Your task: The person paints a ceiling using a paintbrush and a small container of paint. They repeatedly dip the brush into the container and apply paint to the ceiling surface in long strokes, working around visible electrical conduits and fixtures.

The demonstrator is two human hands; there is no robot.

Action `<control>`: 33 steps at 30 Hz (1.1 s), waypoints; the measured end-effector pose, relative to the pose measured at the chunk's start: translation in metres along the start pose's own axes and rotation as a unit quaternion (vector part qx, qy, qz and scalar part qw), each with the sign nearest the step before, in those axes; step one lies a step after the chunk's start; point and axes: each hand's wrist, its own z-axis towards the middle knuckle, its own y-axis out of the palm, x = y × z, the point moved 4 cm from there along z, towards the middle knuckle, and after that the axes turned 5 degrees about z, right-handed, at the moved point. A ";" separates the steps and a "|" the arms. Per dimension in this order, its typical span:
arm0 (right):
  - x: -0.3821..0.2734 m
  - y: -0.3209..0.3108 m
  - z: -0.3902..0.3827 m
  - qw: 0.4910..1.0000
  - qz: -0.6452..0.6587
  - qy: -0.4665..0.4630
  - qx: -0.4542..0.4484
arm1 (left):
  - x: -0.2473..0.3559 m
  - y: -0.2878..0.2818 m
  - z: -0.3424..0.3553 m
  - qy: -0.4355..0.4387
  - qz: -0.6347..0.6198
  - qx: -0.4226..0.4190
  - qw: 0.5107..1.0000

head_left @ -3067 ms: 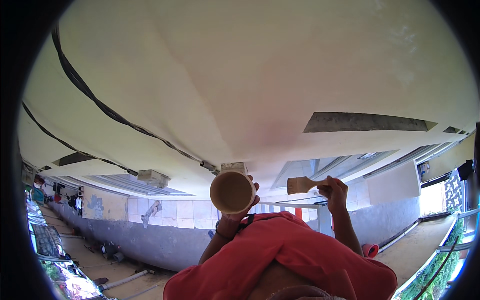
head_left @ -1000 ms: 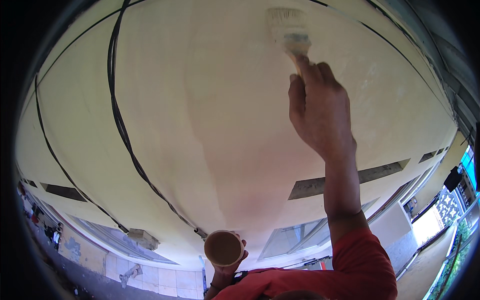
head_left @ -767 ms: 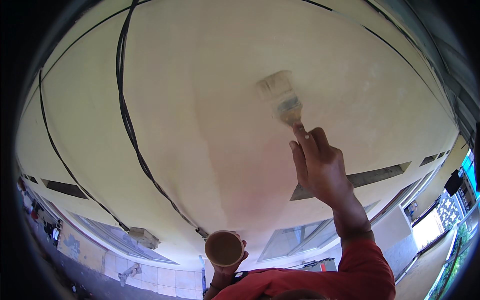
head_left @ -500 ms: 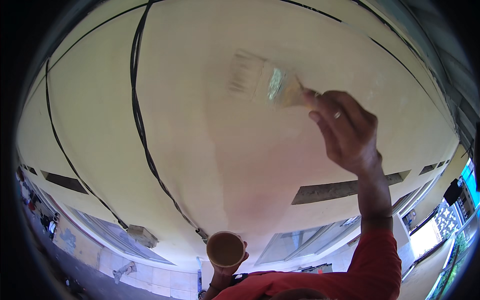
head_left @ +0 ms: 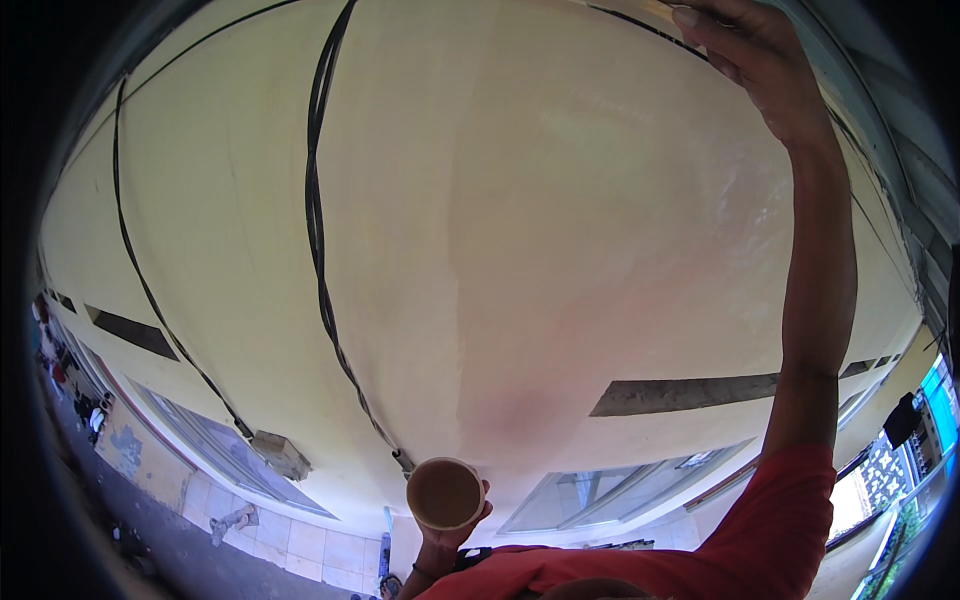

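My left hand point(head_left: 447, 532) grips a round cup point(head_left: 443, 492) of beige-brown liquid at bottom centre, just below the cable end. My right hand point(head_left: 755, 75) is raised to the top right, its fingers closed on a brush handle point(head_left: 668, 10); the bristles are cut off by the frame's edge. Around it spreads a cream wall point(head_left: 560, 230) with a pinkish, faintly streaked patch. My red-sleeved arm runs up along the right side.
Twisted black cables point(head_left: 318, 220) descend the wall; a thinner one ends at a small box point(head_left: 283, 455). Dark slot recesses point(head_left: 680, 393) and windows point(head_left: 610, 490) lie lower. Roof beams point(head_left: 885, 110) edge the right; tiled floor point(head_left: 300, 550) and clutter show at lower left.
My right hand has risen from mid-wall toward the upper right, carrying the brush head out of frame. My left hand still holds the cup low; earlier, both hands were low.
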 end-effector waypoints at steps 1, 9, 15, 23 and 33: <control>0.009 0.002 0.007 0.998 -0.053 -0.028 0.014 | 0.001 0.002 -0.002 0.004 -0.007 0.004 1.000; 0.024 0.017 0.029 0.961 -0.244 -0.114 0.062 | -0.004 -0.001 -0.005 0.009 -0.010 0.055 0.998; 0.024 -0.002 0.024 0.929 -0.354 -0.106 0.033 | -0.008 0.001 0.000 0.004 0.002 0.046 0.999; 0.041 -0.044 -0.029 0.908 -0.409 -0.081 0.050 | -0.009 -0.003 0.002 -0.002 0.000 0.032 0.999; 0.126 -0.167 -0.105 0.915 -0.390 0.083 0.063 | -0.019 0.001 0.008 -0.038 0.021 0.029 0.999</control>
